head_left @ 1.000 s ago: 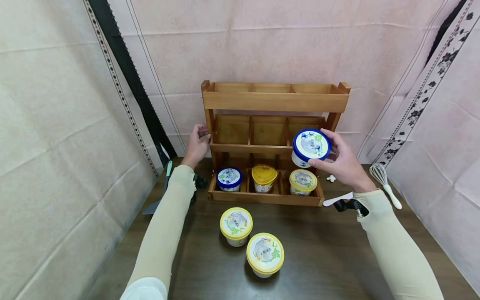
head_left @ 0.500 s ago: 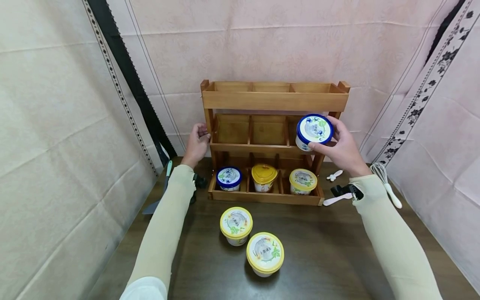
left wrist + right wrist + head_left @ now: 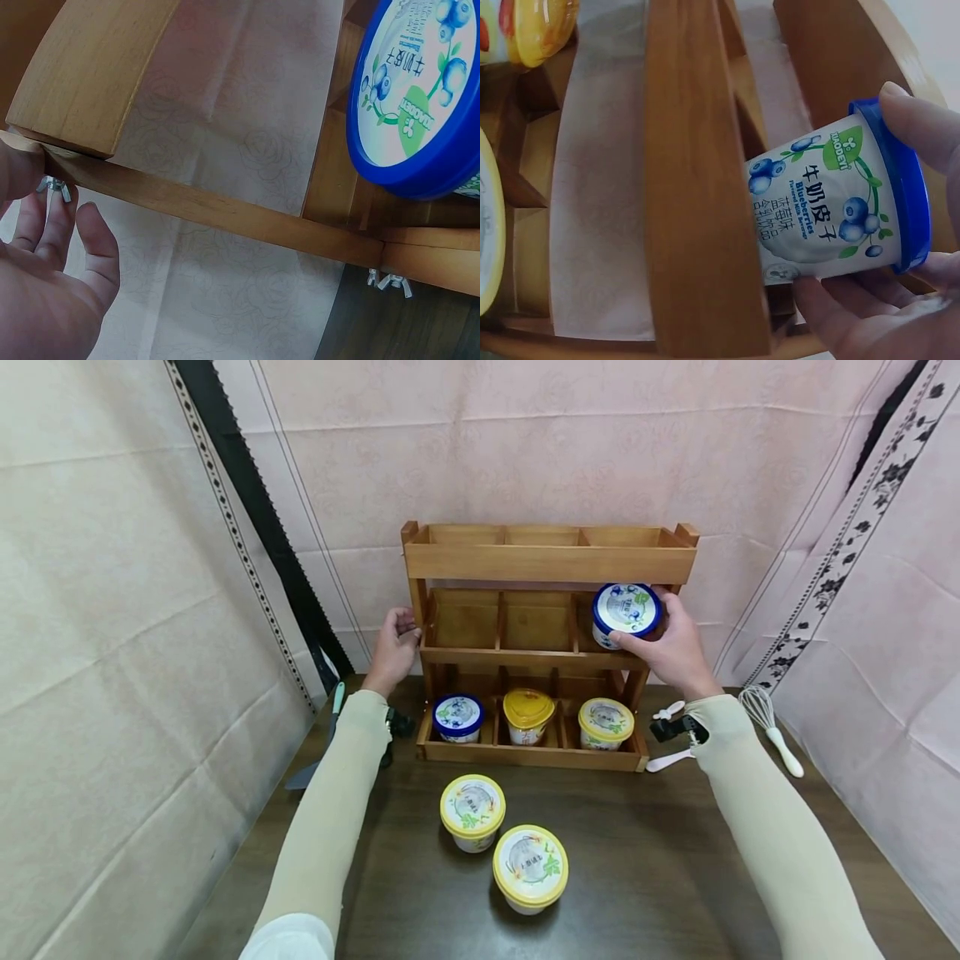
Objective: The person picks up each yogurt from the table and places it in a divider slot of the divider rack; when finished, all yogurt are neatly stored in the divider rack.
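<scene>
My right hand [image 3: 672, 647] grips a blue-lidded blueberry milk beverage cup [image 3: 627, 610] at the right compartment of the rack's middle shelf. In the right wrist view the thumb presses on the blue lid and curled fingers lie along the white cup [image 3: 821, 206]. The wooden rack's front rail [image 3: 697, 187] hides its base, so I cannot tell whether it rests on the shelf. My left hand [image 3: 393, 647] holds the left side post of the wooden rack [image 3: 551, 562]. The left wrist view shows fingers [image 3: 97, 251] beside that post and a wing nut.
The bottom shelf holds a small blue-lidded cup [image 3: 458, 716], a yellow-domed cup [image 3: 527, 717] and a yellow-lidded cup [image 3: 606, 723]. Two yellow-lidded cups [image 3: 472, 810] stand on the table in front. A whisk [image 3: 772, 731] and white spreader [image 3: 667, 761] lie right; a spatula [image 3: 303, 775] lies left.
My right hand has raised the blue-lidded cup from in front of the lower rack and moved it back into the middle shelf's right compartment. The left hand stays at the post.
</scene>
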Tool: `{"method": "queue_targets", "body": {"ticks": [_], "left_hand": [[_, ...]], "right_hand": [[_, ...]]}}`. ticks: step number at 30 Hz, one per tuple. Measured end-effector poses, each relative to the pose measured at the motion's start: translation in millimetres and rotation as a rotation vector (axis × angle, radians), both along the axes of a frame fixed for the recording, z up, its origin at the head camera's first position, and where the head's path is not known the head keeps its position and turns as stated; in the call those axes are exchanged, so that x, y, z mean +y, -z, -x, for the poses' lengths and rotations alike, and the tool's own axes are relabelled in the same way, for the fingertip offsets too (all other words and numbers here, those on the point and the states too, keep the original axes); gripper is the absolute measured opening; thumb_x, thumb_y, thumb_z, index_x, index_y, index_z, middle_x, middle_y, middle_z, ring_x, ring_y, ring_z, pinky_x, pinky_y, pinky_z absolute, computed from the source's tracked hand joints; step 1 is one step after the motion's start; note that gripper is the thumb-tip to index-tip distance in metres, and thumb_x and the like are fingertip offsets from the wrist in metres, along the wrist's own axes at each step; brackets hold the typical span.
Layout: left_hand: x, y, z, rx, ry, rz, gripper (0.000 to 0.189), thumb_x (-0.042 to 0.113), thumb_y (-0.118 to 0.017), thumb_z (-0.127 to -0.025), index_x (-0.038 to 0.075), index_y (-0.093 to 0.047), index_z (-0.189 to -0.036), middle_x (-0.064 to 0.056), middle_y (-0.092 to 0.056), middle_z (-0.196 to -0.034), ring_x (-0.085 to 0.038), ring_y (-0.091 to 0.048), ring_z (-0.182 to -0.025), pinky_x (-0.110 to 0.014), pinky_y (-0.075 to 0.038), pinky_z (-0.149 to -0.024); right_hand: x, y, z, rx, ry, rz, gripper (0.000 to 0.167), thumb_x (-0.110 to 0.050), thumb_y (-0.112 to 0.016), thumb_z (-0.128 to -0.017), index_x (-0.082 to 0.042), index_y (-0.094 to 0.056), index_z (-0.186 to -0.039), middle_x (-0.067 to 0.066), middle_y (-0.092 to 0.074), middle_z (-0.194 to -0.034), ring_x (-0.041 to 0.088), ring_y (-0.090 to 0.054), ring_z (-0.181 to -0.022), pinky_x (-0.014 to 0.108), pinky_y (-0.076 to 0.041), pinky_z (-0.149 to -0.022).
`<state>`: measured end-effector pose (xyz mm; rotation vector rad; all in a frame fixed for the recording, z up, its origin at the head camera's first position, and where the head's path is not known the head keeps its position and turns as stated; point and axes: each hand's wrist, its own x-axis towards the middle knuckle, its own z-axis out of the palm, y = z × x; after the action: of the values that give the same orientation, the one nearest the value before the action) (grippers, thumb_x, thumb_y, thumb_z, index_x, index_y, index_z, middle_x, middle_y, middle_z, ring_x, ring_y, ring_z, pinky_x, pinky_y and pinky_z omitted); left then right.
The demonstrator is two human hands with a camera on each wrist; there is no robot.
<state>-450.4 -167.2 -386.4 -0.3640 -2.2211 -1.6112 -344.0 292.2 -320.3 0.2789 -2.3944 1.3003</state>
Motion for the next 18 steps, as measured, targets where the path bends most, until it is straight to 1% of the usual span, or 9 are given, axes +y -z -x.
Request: {"method": "queue_targets", "body": {"ticks": [7,10,14,18], "left_hand": [[-0.3,1.8,0.9,-0.003,-0.006,0.005,0.034,0.011,-0.056,-0.109,0.011,-0.048,-0.142,-0.012,-0.054,-0.139,-0.027,-0.053,-0.131,-0.046,-0.043,-0.118],[-0.3,1.8,1.1,-0.004,-0.002,0.004,0.034,0.011,-0.055,-0.109,0.011,-0.048,-0.142,-0.012,-0.054,-0.139,-0.027,-0.053,-0.131,-0.046,-0.043,-0.117],[-0.2,1.0,1.5,-0.006,0.004,-0.003,0.033,0.011,-0.055,-0.109,0.01,-0.048,-0.142,-0.012,-0.054,-0.139,-0.027,-0.053,-0.13,-0.046,-0.043,-0.117],[0.0,0.7,0.9,-0.011,-0.002,0.001,0.033,0.011,-0.055,-0.109,0.011,-0.048,-0.142,-0.012,-0.054,-0.139,-0.027,-0.053,-0.13,-0.046,-0.043,-0.117]], "right_hand": [[-1.8,11.1,3.6,-0.017,0.022,-0.035,0.107,-0.051,-0.086,-0.086,-0.016,-0.025,-0.167,0.015,-0.045,-0.163,0.034,-0.049,-0.144,0.057,-0.042,-0.121],[-3.2,14.0,4.4,-0.036,0.028,-0.056,0.11,-0.054,-0.085,-0.085,-0.016,-0.023,-0.168,0.016,-0.043,-0.164,0.035,-0.048,-0.146,0.059,-0.04,-0.121],[-4.9,14.5,5.5,-0.059,0.05,-0.089,0.116,-0.059,-0.084,-0.084,-0.015,-0.019,-0.17,0.018,-0.04,-0.167,0.039,-0.044,-0.149,0.061,-0.037,-0.123],[-6.5,13.9,7.4,-0.065,0.069,-0.122,0.117,-0.061,-0.083,-0.084,-0.012,-0.019,-0.169,0.02,-0.038,-0.167,0.042,-0.042,-0.151,0.063,-0.035,-0.124]]}}
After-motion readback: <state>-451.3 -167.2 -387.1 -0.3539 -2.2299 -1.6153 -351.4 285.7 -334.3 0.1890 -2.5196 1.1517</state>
